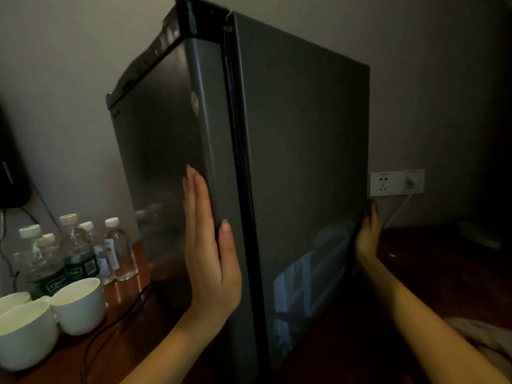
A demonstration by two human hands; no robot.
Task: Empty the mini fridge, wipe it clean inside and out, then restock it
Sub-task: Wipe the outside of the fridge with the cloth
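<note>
The dark grey boxy mini fridge (291, 162) stands on the reddish wooden surface (415, 273). My left hand (210, 253) presses flat, fingers straight, on its closed door (166, 134). My right hand (367, 236) meets its rear edge; I cannot tell its grip.

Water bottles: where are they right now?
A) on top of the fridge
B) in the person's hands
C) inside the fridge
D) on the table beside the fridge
D: the water bottles stand on the wooden table to the left of the closed mini fridge, just behind the white cups.
</note>
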